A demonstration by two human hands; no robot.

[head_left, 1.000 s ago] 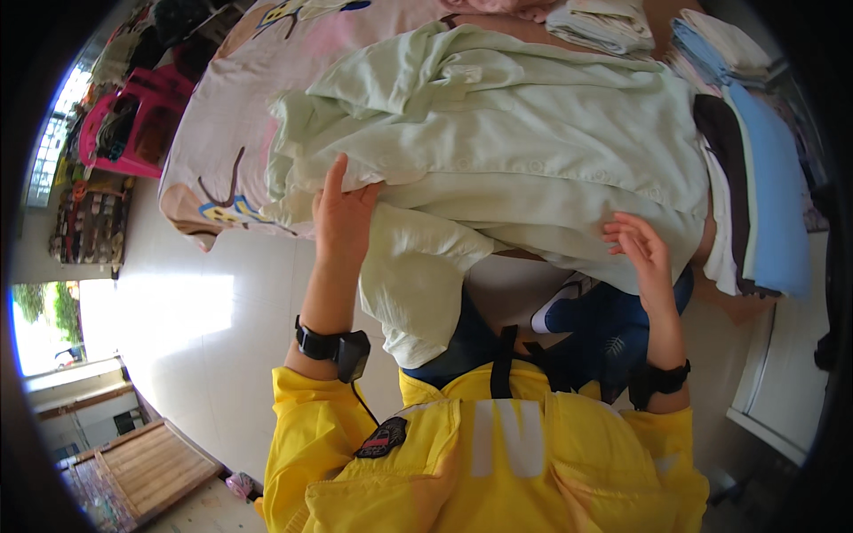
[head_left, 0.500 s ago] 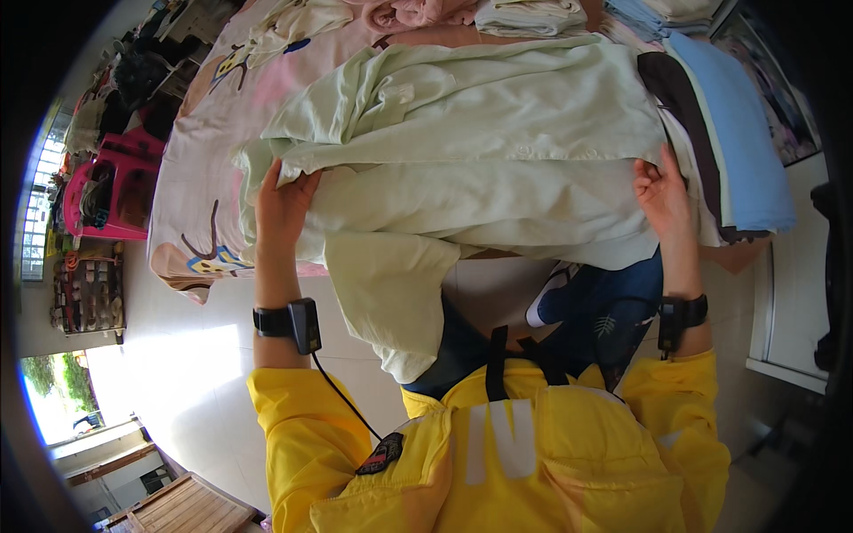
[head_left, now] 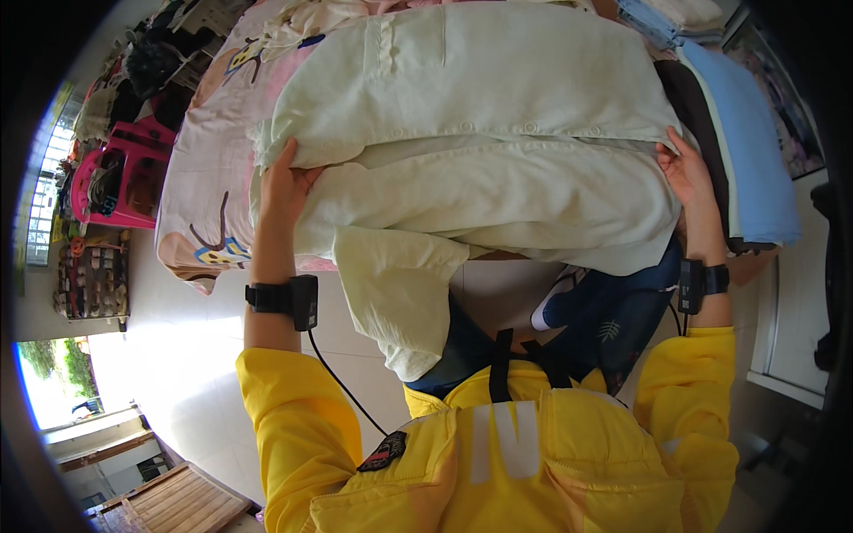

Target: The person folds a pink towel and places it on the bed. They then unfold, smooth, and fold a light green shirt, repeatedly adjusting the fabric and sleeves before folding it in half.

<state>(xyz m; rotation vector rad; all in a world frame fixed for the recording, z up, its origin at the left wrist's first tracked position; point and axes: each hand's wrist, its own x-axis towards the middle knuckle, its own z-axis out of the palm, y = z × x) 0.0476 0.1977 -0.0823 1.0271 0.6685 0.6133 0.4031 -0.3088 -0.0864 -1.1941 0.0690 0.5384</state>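
Observation:
A pale green button-up shirt (head_left: 498, 80) lies sideways across the bed, collar end at the left and hem at the right. One sleeve (head_left: 400, 293) hangs over the bed's near edge. My left hand (head_left: 286, 186) pinches the front edge near the collar, thumb and fingers closed on the cloth. At the hem corner of the same buttoned edge, my right hand (head_left: 686, 169) grips the fabric between thumb and fingers. Between my hands the upper front panel is lifted and bulges away from me, with the lower panel in loose folds nearer me.
The bed has a pink patterned sheet (head_left: 200, 178). Folded blue cloth (head_left: 746, 142) and a dark brown garment (head_left: 697, 124) lie at the right, with more folded clothes (head_left: 666, 22) behind. A pink plastic stool (head_left: 124, 178) stands left; a white cabinet (head_left: 795, 293) is at right.
Both hands have moved slightly apart, pulling the shirt's front edge straighter. The upper panel has risen and smoothed out, now covering the pink cloth and folded stack behind it.

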